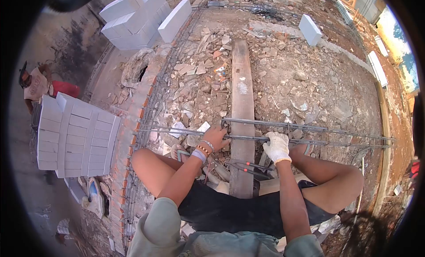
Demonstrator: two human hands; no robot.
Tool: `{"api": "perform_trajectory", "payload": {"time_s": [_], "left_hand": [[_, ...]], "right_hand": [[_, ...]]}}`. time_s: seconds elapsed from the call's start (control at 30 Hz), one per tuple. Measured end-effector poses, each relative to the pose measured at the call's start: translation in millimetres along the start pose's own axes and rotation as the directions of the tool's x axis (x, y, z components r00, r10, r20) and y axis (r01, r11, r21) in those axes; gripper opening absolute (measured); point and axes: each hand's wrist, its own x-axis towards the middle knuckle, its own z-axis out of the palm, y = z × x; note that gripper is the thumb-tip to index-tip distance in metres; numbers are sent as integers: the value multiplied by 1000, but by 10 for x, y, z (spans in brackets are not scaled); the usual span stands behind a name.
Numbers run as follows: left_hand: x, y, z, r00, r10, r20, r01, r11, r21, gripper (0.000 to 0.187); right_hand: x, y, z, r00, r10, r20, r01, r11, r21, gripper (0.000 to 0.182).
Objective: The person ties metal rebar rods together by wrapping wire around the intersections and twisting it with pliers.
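Across my lap lies a long, narrow bundle of steel rebar point(305, 127), resting over a wooden plank point(242, 93). My bare left hand point(215, 137), with bracelets at the wrist, has its fingers curled on the nearer bars just left of the plank. A white knitted glove covers my right hand point(277, 147), which is closed at the same nearer bars, right of the plank. Its fingertips are partly hidden. Below the bars, pincers point(250, 166) with dark handles and orange-red marks lie across the plank, touched by neither hand.
Broken tile and rubble point(199, 71) cover the ground. To the left runs a low brick edge point(138, 113) with rebar along it. White blocks point(79, 137) are stacked beyond, near another person point(37, 84). More blocks point(133, 22) stand at the upper left; a single block point(310, 30) stands upper right.
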Motion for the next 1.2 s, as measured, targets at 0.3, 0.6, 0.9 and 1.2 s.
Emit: {"api": "perform_trajectory", "payload": {"time_s": [0.3, 0.6, 0.9, 1.2], "left_hand": [[162, 23, -216, 965, -159, 207, 151, 987, 54, 42], [113, 185, -511, 971, -237, 38, 237, 971, -10, 37], [137, 186, -349, 975, -127, -183, 131, 991, 10, 57], [299, -3, -175, 973, -108, 206, 80, 987, 139, 25]], "right_hand": [[153, 174, 181, 999, 33, 11, -35, 970, 239, 23], [148, 131, -96, 998, 44, -34, -33, 961, 273, 36], [-33, 7, -1486, 916, 268, -299, 36, 688, 725, 38], [-1319, -105, -2883, 777, 449, -441, 83, 623, 778, 53]]}}
